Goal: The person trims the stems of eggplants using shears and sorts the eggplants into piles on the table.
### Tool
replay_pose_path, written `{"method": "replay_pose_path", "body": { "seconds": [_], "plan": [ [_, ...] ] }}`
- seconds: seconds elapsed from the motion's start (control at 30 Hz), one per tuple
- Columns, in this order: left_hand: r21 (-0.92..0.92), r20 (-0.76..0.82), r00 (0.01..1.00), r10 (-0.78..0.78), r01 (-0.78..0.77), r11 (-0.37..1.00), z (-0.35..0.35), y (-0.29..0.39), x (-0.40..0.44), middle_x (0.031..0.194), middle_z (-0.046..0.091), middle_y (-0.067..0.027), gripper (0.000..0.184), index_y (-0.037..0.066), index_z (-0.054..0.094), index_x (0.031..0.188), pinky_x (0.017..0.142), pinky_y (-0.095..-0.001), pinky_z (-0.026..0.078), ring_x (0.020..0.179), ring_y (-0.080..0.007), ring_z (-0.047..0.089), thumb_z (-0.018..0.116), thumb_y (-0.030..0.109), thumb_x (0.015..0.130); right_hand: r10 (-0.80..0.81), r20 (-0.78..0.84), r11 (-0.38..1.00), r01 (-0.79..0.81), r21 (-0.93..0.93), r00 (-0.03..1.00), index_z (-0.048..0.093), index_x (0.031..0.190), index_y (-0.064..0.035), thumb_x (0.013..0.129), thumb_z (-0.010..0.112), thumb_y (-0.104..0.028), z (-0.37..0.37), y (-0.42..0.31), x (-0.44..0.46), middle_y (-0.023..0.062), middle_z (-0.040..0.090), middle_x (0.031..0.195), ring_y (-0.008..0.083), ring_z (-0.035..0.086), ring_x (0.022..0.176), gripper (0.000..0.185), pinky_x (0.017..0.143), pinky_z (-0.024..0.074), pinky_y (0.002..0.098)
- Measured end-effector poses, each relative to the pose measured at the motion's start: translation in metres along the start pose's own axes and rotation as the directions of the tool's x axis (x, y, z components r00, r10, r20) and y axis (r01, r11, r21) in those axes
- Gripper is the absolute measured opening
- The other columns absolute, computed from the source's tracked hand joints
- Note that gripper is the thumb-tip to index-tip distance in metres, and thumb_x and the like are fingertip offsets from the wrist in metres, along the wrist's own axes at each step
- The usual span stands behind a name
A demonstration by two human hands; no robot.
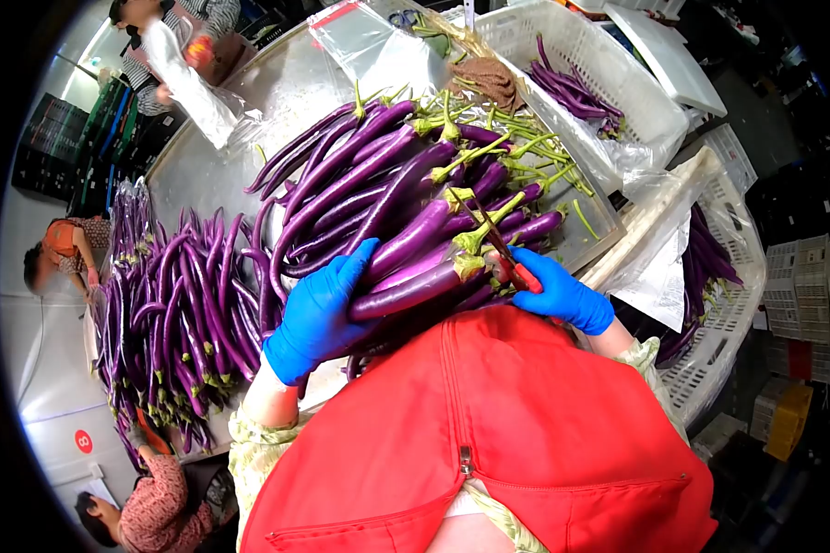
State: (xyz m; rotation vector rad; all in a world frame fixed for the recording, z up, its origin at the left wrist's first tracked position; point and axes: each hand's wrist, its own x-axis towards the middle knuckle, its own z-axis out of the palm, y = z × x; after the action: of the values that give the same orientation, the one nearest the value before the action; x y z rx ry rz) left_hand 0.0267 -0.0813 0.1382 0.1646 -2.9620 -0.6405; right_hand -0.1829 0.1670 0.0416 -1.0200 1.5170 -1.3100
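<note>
My left hand (318,313), in a blue glove, is wrapped round a long purple eggplant (415,290) at the near side of a large pile of eggplants (341,203). The held eggplant's stem end points right. In my right hand (563,295), also blue-gloved, is a pair of scissors (527,278) with red handles. Their dark blades reach up among the green stems, close to a thick stem (473,240); whether they touch it I cannot tell. Cut green stems (549,152) lie scattered beyond the pile.
A white crate (655,120) with eggplants stands at the back right; another lined crate (742,276) is at my right. More eggplants (180,313) cover the table's left. Transparent bags (378,51) and a brown cloth (487,81) lie at the back. Several people work around the table.
</note>
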Motion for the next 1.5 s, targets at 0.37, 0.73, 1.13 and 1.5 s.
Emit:
{"method": "replay_pose_path", "body": {
  "seconds": [0.37,0.73,1.13,1.5],
  "plan": [
    [0.0,-0.033,0.999,-0.021,0.021,1.0,-0.01,-0.016,-0.014,0.1,0.057,-0.0194,0.084,0.005,0.033,0.139,0.073,-0.0423,0.049,0.09,-0.0371,0.059,0.074,0.024,0.068,0.108,-0.26,0.971,-0.045,0.236,0.96,0.045,0.125,0.0001,0.084,0.055,-0.003,0.007,0.058,-0.007,0.0085,0.054,0.108,0.0164,0.053,0.099,0.042,0.082,0.0442,0.0285],
    [-0.556,-0.797,-0.071,-0.6,-0.3,0.775,-0.143,-0.113,-0.096,0.086,0.06,-0.0005,0.035,0.008,0.058,0.101,0.067,-0.0272,0.049,0.073,-0.0116,0.057,0.075,0.005,0.071,0.023,-0.315,0.914,0.108,0.392,0.949,0.036,0.131,0.0025,0.071,0.052,-0.001,0.018,0.005,0.025,0.0072,0.051,0.086,0.0144,0.051,0.079,0.062,0.071,0.0462,0.025],
    [-0.19,-0.358,-0.6,-0.715,-0.703,0.685,-0.266,-0.392,-0.339,0.124,0.055,-0.0138,0.064,0.007,0.055,0.121,0.095,-0.0424,0.045,0.102,-0.0309,0.058,0.054,0.055,0.079,0.095,-0.388,0.958,0.022,0.286,0.917,0.037,0.131,0.0011,0.071,0.051,0.004,0.028,0.034,0.034,0.0084,0.051,0.087,0.0162,0.052,0.078,0.061,0.072,0.0465,0.028],
    [-0.787,-0.367,-0.449,-0.815,-0.318,0.529,-0.25,-0.372,-0.376,0.099,0.06,-0.0083,0.039,0.009,0.06,0.105,0.071,-0.0353,0.044,0.078,-0.0209,0.057,0.056,0.042,0.083,0.114,-0.308,0.98,-0.056,0.189,0.944,0.041,0.126,0.001,0.077,0.052,-0.002,0.043,-0.007,0.052,0.006,0.054,0.095,0.014,0.053,0.087,0.051,0.08,0.0436,0.0263]
  ]
}}
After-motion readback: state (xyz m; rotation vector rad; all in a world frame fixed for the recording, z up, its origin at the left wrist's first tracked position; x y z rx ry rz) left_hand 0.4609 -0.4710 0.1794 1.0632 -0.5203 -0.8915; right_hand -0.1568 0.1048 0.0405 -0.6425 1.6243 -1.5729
